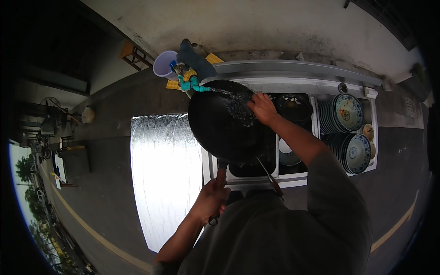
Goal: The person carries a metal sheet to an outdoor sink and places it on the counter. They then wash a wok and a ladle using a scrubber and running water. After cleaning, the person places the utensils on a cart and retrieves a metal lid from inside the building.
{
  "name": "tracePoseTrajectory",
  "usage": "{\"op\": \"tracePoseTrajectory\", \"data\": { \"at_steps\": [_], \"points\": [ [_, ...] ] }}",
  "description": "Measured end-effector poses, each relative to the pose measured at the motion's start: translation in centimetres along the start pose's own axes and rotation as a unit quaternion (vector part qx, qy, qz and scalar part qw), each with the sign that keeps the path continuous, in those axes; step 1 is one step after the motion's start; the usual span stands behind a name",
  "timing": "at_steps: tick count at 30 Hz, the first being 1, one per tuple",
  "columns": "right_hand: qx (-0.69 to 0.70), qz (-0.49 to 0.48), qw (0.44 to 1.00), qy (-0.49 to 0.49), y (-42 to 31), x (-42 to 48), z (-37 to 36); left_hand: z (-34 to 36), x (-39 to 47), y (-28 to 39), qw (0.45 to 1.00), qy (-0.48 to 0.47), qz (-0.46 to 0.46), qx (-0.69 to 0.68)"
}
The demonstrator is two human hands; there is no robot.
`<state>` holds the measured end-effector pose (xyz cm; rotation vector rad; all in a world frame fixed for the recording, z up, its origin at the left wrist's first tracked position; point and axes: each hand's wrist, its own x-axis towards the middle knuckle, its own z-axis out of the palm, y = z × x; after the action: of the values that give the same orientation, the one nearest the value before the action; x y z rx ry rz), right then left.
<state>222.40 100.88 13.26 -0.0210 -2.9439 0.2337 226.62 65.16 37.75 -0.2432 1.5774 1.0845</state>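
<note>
My left hand (pixel 211 199) is closed around the handle of a large black wok (pixel 220 127), which lies tilted over the left sink basin. Water runs from a green plastic tap fitting (pixel 202 88) into the wok's far side. My right hand (pixel 263 107) is at the wok's far right rim, fingers bent over it; whether it grips the rim or something small in the wok cannot be told. Below the wok, a utensil with a reddish-brown handle (pixel 274 184) rests across the sink's front edge.
Stacked blue-patterned bowls (pixel 350 113) fill the right basin (pixel 374 137). The middle basin holds a dark pan (pixel 294 105) and bowls. A shiny foil-like sheet (pixel 166 178) lies left of the sink. A lilac bucket (pixel 161 65) and dark cloth (pixel 197 62) are behind the tap.
</note>
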Motion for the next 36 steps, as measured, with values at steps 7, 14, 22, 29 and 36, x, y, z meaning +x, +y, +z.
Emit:
{"op": "tracePoseTrajectory", "data": {
  "at_steps": [7,14,22,29,36],
  "points": [
    [0.31,0.111,0.91,-0.253,-10.0,-2.7,-1.6,0.3,0.4,-0.1,1.0,0.019,0.011,0.001],
    [0.468,0.059,0.852,-0.226,-13.2,-4.2,-3.9,-0.2,0.6,-0.4,1.0,0.019,0.015,0.004],
    [0.066,-0.05,0.995,-0.05,-0.5,-2.7,0.2,-0.6,-0.2,-2.0,1.0,0.007,0.016,-0.006],
    [0.295,0.133,0.929,-0.178,-11.6,-6.2,-1.8,-0.6,0.4,-1.6,0.999,0.0,0.035,-0.019],
    [0.564,0.222,0.79,-0.096,-19.9,-3.8,-7.4,0.0,0.8,-1.3,0.999,0.006,0.033,0.0]
  ]
}}
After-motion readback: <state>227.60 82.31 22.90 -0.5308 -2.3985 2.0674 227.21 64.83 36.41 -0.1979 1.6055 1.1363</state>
